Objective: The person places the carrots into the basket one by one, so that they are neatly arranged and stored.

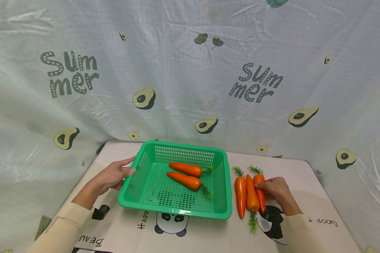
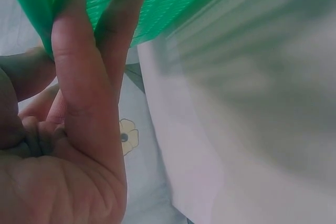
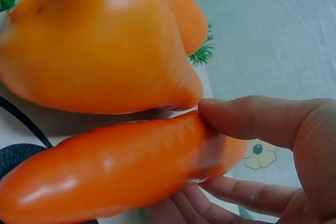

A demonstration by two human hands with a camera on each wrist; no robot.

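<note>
Carrot (image 1: 261, 201) in the right hand (image 1: 276, 188), pinched between thumb and fingers, I would hold lightly, with the left hand (image 1: 111, 174) gripping the basket rim (image 1: 177, 211) steadily.

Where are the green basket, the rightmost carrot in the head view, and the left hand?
Green basket (image 1: 177, 211): head view, on the near rim.
Rightmost carrot (image 1: 260, 198): head view, mid-body.
Left hand (image 1: 112, 175): head view, on the back of the hand.
</note>
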